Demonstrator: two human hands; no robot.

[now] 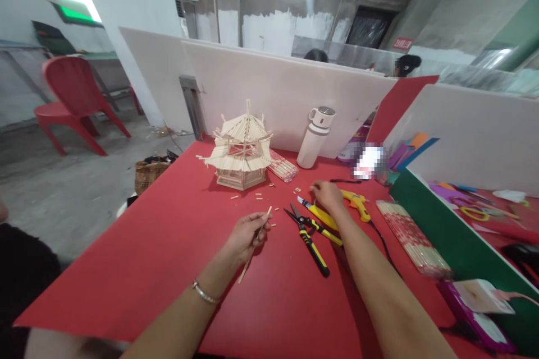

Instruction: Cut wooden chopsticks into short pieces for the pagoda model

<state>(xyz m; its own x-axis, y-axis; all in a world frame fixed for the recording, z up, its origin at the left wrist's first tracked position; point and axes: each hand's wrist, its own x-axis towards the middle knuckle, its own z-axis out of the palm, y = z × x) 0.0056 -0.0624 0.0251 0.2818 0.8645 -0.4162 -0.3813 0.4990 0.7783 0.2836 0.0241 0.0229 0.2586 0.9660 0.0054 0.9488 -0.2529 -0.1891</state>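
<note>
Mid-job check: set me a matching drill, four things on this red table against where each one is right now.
Things:
1. thin wooden stick
2. white flask
3. black-and-yellow snips
4. stick pavilion model

Places:
A. upright against the white partition
B. flat on the red table, on the near side of the right hand
C. pinched in the left hand
D. far left part of the table, loose offcuts in front

Pairs: 1-C, 2-A, 3-B, 4-D
</note>
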